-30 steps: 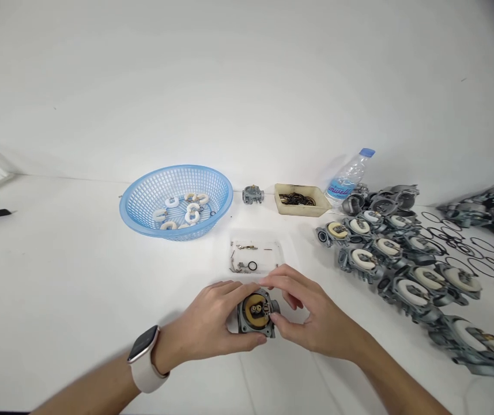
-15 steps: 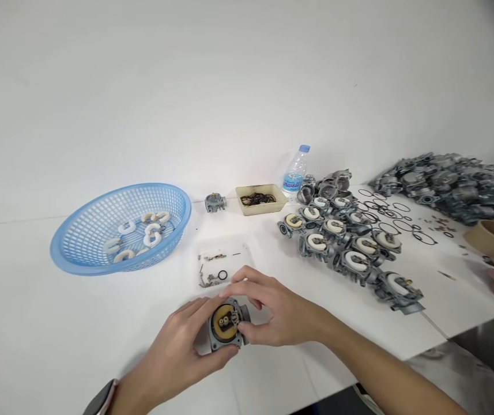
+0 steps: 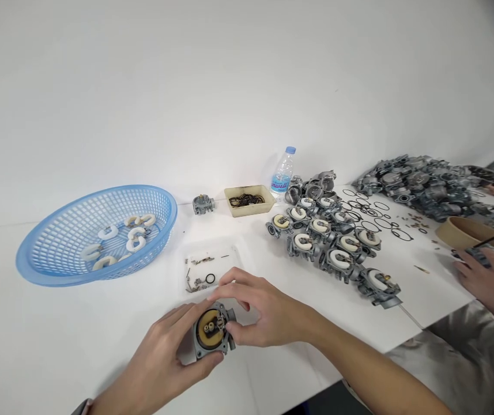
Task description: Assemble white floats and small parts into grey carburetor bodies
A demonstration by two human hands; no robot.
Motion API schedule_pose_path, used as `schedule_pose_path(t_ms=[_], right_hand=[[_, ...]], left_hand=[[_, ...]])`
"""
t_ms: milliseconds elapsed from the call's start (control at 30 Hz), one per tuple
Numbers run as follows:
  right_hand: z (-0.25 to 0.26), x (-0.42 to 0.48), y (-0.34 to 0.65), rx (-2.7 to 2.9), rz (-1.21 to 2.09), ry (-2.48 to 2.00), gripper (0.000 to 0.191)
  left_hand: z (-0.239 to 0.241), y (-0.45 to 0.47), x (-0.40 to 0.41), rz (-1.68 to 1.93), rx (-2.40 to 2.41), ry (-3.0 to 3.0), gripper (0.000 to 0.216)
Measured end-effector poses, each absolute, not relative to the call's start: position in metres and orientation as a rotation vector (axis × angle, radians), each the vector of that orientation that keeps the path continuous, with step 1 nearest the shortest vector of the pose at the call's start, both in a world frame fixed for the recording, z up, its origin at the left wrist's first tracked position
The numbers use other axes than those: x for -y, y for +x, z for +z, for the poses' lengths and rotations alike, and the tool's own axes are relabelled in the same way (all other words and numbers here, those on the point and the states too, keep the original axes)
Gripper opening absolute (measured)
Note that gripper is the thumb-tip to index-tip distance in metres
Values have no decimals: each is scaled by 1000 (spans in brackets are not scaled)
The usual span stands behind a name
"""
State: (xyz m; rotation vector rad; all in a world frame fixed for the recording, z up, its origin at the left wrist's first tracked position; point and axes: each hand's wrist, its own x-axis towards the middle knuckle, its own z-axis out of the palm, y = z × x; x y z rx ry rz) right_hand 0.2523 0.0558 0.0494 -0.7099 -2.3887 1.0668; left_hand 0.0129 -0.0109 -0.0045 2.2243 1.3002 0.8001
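Note:
My left hand (image 3: 169,341) is closed round a grey metal carburetor (image 3: 223,347), thumb along the near side and fingers along the far side. The carburetor lies with its open bowl side up, and a yellow float (image 3: 204,337) sits inside round two brass jets. Curled over from the right, my right hand (image 3: 257,308) presses its thumb at the float's hinge end while its fingertips meet the far edge. Whether a tiny pin lies under that thumb is hidden. Just beyond stands a clear shallow tray (image 3: 229,262) with small metal parts and a black O-ring (image 3: 210,278).
To the left stands a blue basket (image 3: 34,271) of floats. Behind are a lone carburetor (image 3: 203,203), a tub (image 3: 249,210) of black rings and a water bottle (image 3: 282,173). Carburetors with white floats (image 3: 339,259) fill the right, near a co-worker's hand (image 3: 489,279) and tape roll (image 3: 458,233).
The view has swung to the right, so everything appears further left. My hands keep the same hold on the carburetor. More of the co-worker, with a dark thin-shafted tool, has come into view.

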Motion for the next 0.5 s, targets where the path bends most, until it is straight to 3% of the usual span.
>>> schedule_pose_path(t_ms=[200, 500], right_hand=[[45, -58, 255, 2363, 1194, -508, 63], [46, -55, 252, 2357, 1129, -614, 56]], left_hand=[[2, 15, 11, 750, -1280, 2205, 59], [4, 16, 11, 721, -1306, 2197, 65]])
